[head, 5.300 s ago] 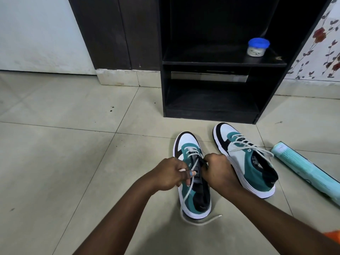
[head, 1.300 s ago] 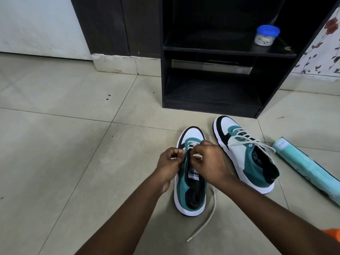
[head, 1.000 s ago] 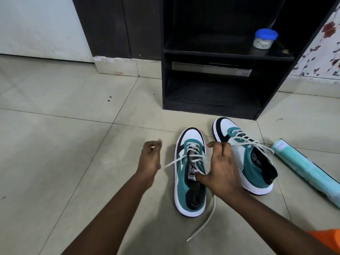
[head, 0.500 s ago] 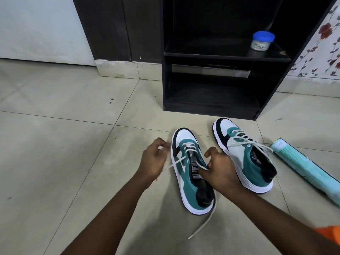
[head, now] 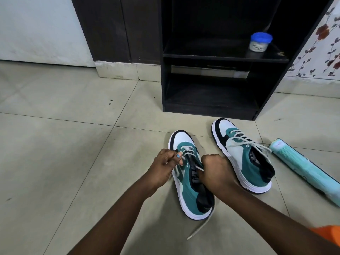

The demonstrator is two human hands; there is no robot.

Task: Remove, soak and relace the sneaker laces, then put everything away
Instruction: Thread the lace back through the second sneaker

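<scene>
Two teal, white and black sneakers stand on the tiled floor. The near sneaker is laced only through its front eyelets. My left hand pinches one end of its white lace at the shoe's left side. My right hand is closed on the shoe's right side, over the tongue, and seems to hold the other strand. That lace's loose tail trails on the floor behind the heel. The far sneaker at the right is fully laced, its ends hanging loose.
A black open shelf unit stands just beyond the shoes, with a small blue-lidded jar on its middle shelf. A light teal rolled mat lies on the floor at the right. Bare tiles stretch to the left.
My left hand, which had pulled the lace out to the left, has come back in against the near sneaker. My right hand stays on the shoe's right side. The shoe has turned slightly.
</scene>
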